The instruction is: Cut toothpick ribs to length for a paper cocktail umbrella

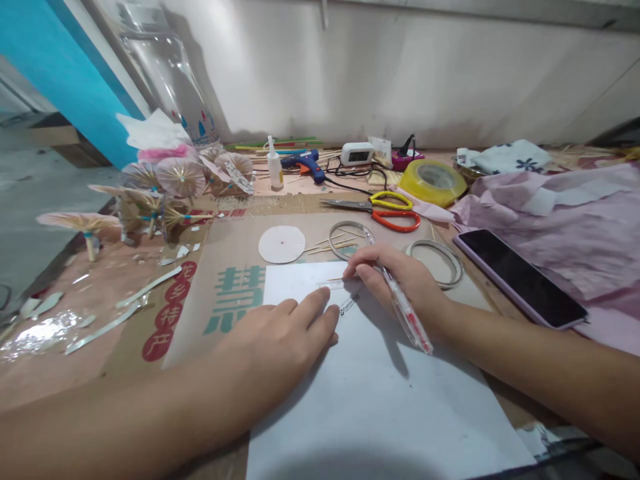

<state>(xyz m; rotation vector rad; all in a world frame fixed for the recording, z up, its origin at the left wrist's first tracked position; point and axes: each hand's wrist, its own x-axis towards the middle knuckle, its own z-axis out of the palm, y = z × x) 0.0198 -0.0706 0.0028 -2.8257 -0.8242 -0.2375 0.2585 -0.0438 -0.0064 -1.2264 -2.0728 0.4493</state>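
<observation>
My left hand (285,340) lies palm down on a sheet of white paper (390,413), its fingers stretched forward. Close to its fingertips is a small clear strip (331,284) with faint markings, perhaps a ruler. My right hand (395,280) is closed around a clear pen (411,319) with red inside, whose back end slants toward me. At the right fingertips a thin light stick shows above the strip; whether they pinch it I cannot tell. A round white paper disc (281,244) and several toothpicks (327,248) lie just beyond the sheet.
Two tape rings (436,263), scissors (385,208), a glue gun (306,163), a glue bottle (275,167) and yellow tape (433,181) lie behind. On the right are a phone (520,277) and pink cloth-like material (560,213). Small paper umbrellas (181,177) and scraps are on the left.
</observation>
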